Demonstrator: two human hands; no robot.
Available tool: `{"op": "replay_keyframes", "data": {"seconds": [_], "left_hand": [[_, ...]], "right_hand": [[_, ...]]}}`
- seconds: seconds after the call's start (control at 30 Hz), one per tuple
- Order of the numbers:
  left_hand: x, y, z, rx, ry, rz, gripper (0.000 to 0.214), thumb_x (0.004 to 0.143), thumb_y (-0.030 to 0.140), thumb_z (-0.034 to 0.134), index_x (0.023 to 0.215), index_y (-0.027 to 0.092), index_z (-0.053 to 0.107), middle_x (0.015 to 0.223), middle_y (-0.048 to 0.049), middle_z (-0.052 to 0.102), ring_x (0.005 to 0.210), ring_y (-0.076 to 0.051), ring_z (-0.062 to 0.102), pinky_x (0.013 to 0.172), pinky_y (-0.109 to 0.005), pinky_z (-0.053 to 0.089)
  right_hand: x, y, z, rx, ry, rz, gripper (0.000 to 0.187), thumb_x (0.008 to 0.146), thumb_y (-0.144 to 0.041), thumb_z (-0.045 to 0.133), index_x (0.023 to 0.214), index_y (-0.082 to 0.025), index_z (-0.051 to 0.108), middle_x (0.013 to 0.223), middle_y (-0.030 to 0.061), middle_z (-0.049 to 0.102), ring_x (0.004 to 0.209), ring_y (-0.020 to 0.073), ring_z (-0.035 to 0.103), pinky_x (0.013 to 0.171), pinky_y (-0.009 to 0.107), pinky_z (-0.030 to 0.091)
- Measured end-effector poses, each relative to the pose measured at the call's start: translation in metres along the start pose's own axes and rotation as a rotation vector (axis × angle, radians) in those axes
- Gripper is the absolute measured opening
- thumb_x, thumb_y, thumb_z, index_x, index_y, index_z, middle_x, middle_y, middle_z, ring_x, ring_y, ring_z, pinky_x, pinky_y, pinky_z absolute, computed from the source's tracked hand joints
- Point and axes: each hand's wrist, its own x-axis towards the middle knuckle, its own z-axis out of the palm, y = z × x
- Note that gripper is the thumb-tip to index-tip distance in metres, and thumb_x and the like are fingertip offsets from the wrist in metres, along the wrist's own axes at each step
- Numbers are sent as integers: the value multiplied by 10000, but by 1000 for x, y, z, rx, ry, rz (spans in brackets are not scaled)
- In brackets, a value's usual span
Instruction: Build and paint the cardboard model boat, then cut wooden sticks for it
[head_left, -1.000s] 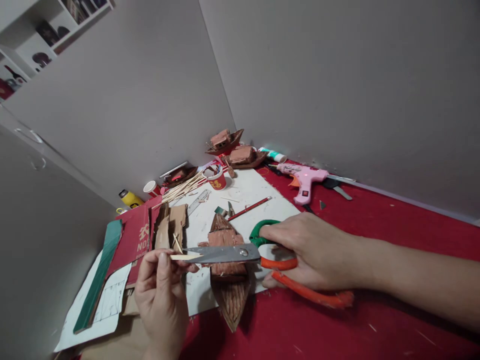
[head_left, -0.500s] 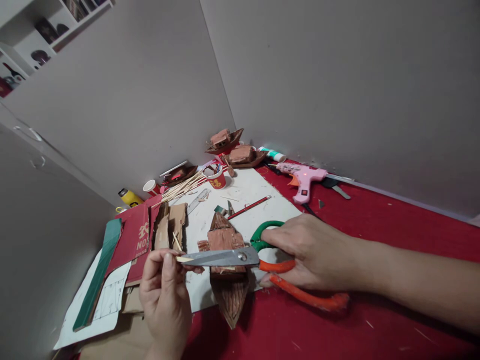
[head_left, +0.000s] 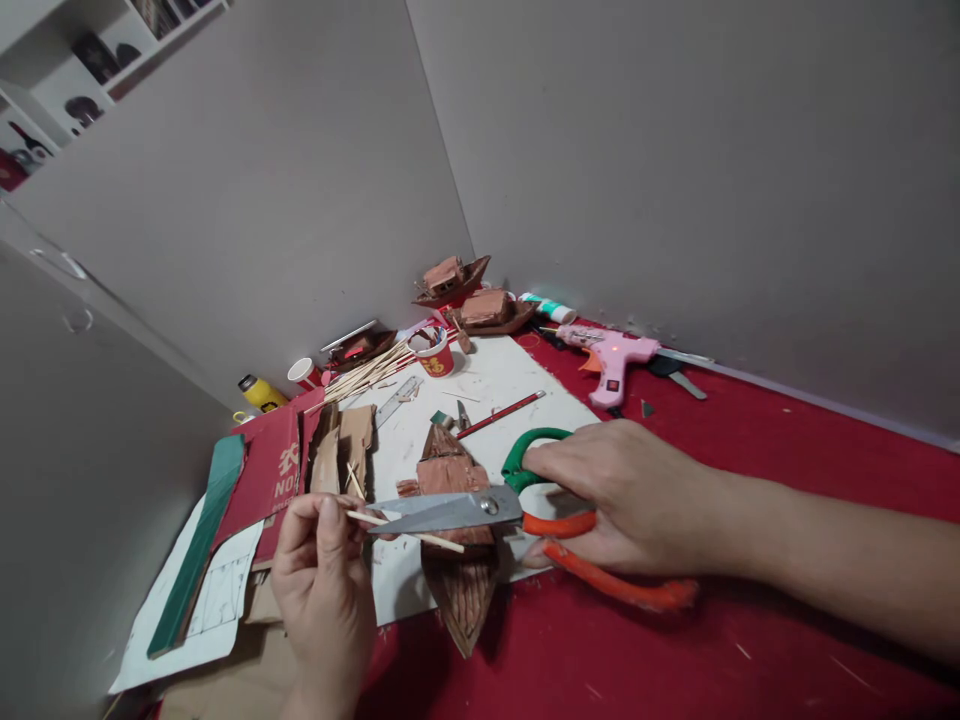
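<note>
My left hand pinches a thin wooden stick between thumb and fingers. The stick slants down to the right, its free end in front of a brown model boat. My right hand is closed around the green and orange handles of a pair of scissors. Their blades are slightly parted and point left, crossing the stick close to my left fingertips. Beneath the scissors the boat lies on white paper and the red table, partly covered by the blades.
A pink glue gun lies at the right. Behind stand two more model boats, a red cup and a bundle of sticks. Torn cardboard and a green strip lie left. A red pencil rests on the paper.
The scissor blades have parted a little. More of the stick now shows, reaching past the blades to the right. My left hand has shifted slightly left.
</note>
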Motion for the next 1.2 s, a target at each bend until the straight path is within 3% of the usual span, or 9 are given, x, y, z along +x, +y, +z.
{"op": "replay_keyframes", "data": {"seconds": [0.33,0.77,1.03,1.2], "left_hand": [[-5,-7,-5,239,87,172,129,826,286,680,755,183,646,718,21,699,636,-84,648,613,-152,542],[-3,-3,1,139,91,73,169,803,303,701,724,172,629,668,22,680,521,-91,634,518,-181,543],[2,-2,0,-58,-27,-73,122,821,301,680,767,192,665,646,13,678,547,-112,638,527,-230,553],[-1,0,0,-44,-51,-87,113,818,249,685,731,181,660,671,6,674,614,-104,644,559,-200,545]], "right_hand": [[-3,4,6,15,-69,6,321,811,-473,588,691,-183,519,565,7,564,467,133,471,495,277,204],[-7,5,10,-36,72,-128,519,910,-616,415,659,-176,529,495,-1,526,408,122,422,483,293,211],[-5,6,8,90,-26,-1,468,873,-597,485,711,-169,584,523,13,561,434,120,437,480,257,251],[-3,4,10,195,-52,147,459,766,-620,609,634,-184,546,480,-38,435,436,99,320,449,238,244]]}}
